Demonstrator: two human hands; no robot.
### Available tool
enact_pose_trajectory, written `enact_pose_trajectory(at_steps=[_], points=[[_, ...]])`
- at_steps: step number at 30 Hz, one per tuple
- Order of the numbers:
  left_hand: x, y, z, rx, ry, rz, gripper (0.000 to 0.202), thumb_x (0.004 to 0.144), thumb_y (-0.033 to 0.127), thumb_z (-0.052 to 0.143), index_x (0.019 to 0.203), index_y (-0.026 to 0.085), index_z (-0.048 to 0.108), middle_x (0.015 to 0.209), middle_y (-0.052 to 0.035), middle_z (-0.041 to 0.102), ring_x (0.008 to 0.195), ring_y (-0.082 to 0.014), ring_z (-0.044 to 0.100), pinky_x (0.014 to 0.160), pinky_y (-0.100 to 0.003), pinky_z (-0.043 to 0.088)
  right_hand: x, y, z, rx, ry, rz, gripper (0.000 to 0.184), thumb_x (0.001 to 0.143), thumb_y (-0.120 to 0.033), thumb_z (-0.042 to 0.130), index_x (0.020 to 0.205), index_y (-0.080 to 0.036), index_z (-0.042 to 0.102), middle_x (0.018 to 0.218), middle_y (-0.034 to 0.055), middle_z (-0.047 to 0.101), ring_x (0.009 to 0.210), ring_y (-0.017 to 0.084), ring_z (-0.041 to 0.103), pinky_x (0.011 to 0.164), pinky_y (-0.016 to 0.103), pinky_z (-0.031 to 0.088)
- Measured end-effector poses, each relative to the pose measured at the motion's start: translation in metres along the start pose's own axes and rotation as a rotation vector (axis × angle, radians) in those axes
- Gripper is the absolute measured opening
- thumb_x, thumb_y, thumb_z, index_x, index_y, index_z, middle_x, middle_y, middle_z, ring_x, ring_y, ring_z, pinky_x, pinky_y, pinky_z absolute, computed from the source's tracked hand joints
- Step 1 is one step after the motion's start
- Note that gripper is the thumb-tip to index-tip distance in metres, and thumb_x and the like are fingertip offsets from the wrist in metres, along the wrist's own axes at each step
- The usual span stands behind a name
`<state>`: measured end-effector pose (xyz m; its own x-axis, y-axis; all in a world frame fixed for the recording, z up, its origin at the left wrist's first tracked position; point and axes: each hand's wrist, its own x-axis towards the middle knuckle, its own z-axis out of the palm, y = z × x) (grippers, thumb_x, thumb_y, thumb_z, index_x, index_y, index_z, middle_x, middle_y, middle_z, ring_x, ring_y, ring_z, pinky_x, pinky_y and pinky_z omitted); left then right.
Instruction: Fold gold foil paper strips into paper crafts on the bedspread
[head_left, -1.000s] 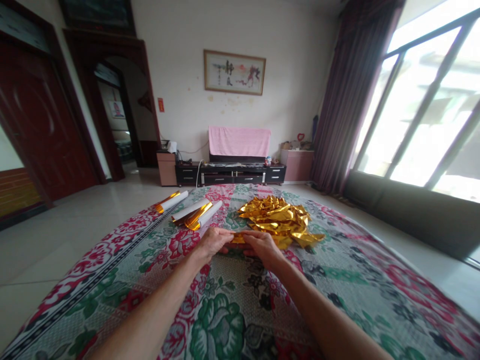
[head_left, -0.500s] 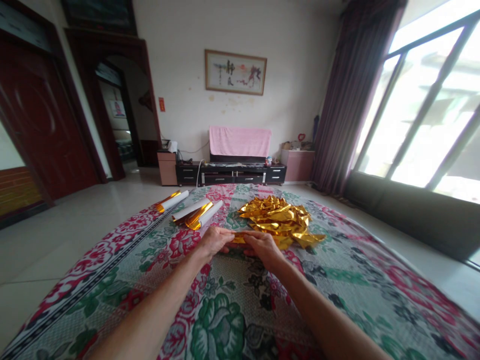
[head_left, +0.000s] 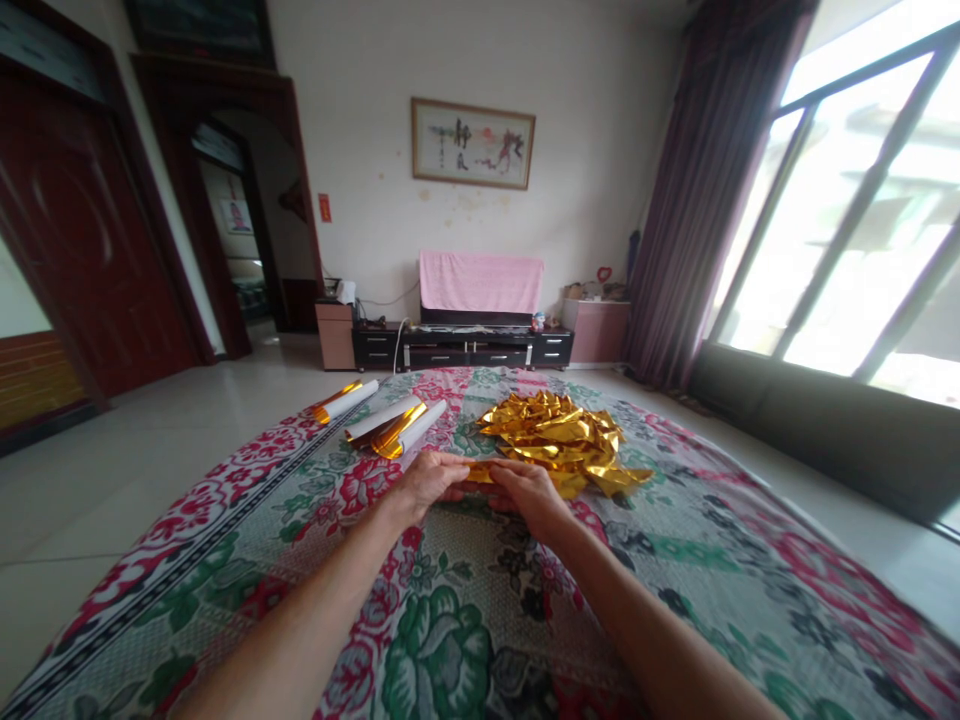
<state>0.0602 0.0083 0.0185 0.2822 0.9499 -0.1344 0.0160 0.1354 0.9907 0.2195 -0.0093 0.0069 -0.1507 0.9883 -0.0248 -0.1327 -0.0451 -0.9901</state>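
Observation:
My left hand [head_left: 429,479] and my right hand [head_left: 528,489] meet over a floral cloth [head_left: 465,610], both closed on a small piece of gold foil paper [head_left: 480,473] held between them. Only a narrow strip of the paper shows between the fingers. Just beyond my hands lies a heap of folded gold foil pieces [head_left: 561,433]. To the left of the heap lie rolled sheets of gold foil with white backs [head_left: 395,423], and one more roll [head_left: 345,400] farther left.
The cloth is spread on a pale tiled floor [head_left: 135,470]. A dark low cabinet with a pink towel [head_left: 480,282] stands at the far wall. A dark bolster [head_left: 825,420] runs along the window on the right. Red doors [head_left: 75,250] stand at the left.
My hands have stayed together on the gold foil piece, with only slight finger shifts. Nothing else has moved.

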Motion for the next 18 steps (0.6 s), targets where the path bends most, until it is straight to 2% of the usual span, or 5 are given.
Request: enact_pose_trajectory(at_steps=[8,18], points=[[0.0011,0.0004,0.0001,0.091,0.047,0.012,0.03,0.067,0.02,0.059,0.096,0.013,0.065,0.083,-0.008,0.068,0.075,-0.0175,0.063,0.049,-0.019,0.042,0.0008,-0.0004,0.0019,-0.043,0.087,0.036,0.024,0.068,-0.026,0.06,0.089,-0.018,0.067,0.077,0.0023,0.068,0.068,0.014,0.063,0.052,0.019,0.048],[-0.0015,0.0018,-0.0011,0.046,0.014,-0.046,0.033,0.068,0.021,0.06,0.1,0.013,0.063,0.089,-0.0093,0.067,0.076,-0.0171,0.063,0.046,-0.017,0.04,-0.0005,-0.0002,0.0001,-0.015,0.062,0.046,0.02,0.069,-0.025,0.06,0.086,-0.017,0.066,0.071,0.0004,0.067,0.066,0.013,0.063,0.053,0.019,0.049]])
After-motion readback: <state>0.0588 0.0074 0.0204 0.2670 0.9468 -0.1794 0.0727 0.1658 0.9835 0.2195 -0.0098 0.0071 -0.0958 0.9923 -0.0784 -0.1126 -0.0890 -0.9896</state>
